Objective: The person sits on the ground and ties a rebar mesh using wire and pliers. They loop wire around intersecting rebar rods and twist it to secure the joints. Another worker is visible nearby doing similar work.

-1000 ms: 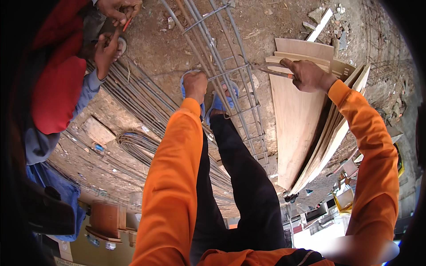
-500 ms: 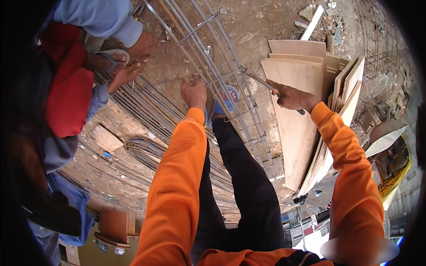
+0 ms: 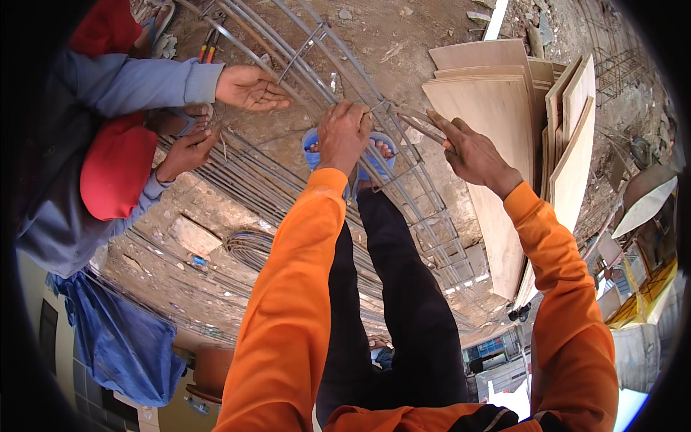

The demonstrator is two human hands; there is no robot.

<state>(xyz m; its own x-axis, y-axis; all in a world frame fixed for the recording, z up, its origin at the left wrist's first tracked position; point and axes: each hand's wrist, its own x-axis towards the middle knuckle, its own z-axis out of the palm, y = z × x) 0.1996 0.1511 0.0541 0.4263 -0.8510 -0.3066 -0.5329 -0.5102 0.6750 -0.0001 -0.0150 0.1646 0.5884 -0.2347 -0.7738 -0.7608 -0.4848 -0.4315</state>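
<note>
A long rebar cage (image 3: 421, 183) of steel bars and square stirrups runs slantwise from the far left towards the near right. My left hand (image 3: 344, 137) is closed over its bars, fingers bent around the steel near a stirrup. My right hand (image 3: 475, 155) grips the handles of metal pincers (image 3: 419, 121) from the right. The pincers' head meets the cage's right-hand bar, close to my left fingertips. What lies in the jaws is too small to make out.
At left a co-worker's open hand (image 3: 252, 88) reaches towards the cage; their other hand (image 3: 188, 153) is lower. Red-and-yellow-handled pliers (image 3: 209, 45) lie on the ground. Loose rebar (image 3: 248, 169) lies left of my feet, plywood sheets (image 3: 482, 108) lean right, and a blue tarp (image 3: 122, 345) hangs lower left.
My left hand has moved right and farther onto the cage. The pincers' handles now show spread apart. The co-worker's nearer arm has stretched right, palm open, towards the cage.
</note>
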